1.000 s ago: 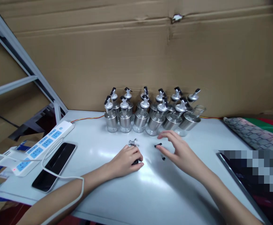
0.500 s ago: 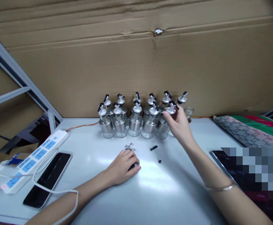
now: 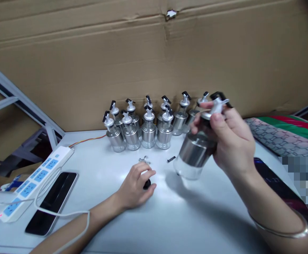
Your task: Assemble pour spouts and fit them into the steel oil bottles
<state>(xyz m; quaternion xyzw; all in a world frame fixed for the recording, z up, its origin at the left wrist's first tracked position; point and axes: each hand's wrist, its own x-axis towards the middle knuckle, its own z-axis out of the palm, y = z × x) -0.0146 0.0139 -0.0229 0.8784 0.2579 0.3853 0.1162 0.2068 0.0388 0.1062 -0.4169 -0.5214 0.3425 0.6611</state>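
My right hand [image 3: 233, 141] is closed round the neck of an oil bottle [image 3: 196, 151], glass with a steel band, a silver pour spout and a black flap. The bottle is tilted, raised above the table. Lower down, my left hand [image 3: 135, 185] curls its fingers and thumb about a small round black piece [image 3: 147, 184], partly hidden by the fingers. Just beyond those fingertips lies a small silver part [image 3: 144, 160]. A narrow black flap [image 3: 171, 159] rests on the table between my hands. Several similar bottles [image 3: 148, 135] stand upright in two rows behind.
Cardboard [image 3: 103, 70] forms a wall behind the table [image 3: 98, 183]. On the left lie a power strip [image 3: 34, 181] with a white cable and a black phone [image 3: 52, 204]. At right are another dark-screened device [image 3: 273, 180] and a patterned bundle [image 3: 265, 135].
My right hand has lifted the front-right bottle out of its row and brought it nearer and to the right. My left hand has stayed nearly in place, its fingers slightly more raised.
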